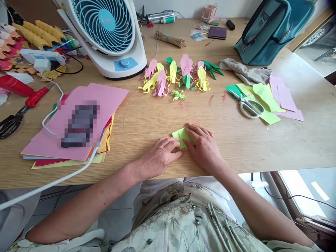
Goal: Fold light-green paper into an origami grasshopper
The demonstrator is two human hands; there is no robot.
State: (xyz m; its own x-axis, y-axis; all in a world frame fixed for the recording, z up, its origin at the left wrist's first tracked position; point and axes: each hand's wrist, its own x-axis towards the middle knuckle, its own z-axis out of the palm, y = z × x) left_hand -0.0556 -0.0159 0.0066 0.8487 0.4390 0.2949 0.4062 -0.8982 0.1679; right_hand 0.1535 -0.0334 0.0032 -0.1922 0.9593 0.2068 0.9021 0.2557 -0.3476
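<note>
A small piece of light green folded paper (180,135) lies flat on the wooden table before me, creased across its top. My left hand (164,154) has its fingers curled, thumb and forefinger pinching the paper's lower left edge. On the other side, my right hand (203,145) covers the right part of the paper, its thumb and fingers gripping and pressing it to the table. Just beyond stands a group of folded paper figures, among them a pink one (161,84), a yellow one (202,78) and a small light green one (179,95).
Scissors (250,106) rest on green paper offcuts (270,96) at the right. Left lies a stack of coloured paper (110,96) with a blurred dark object on top and a white cable (65,180) across it. A fan (126,64) and a teal bag (262,38) stand behind.
</note>
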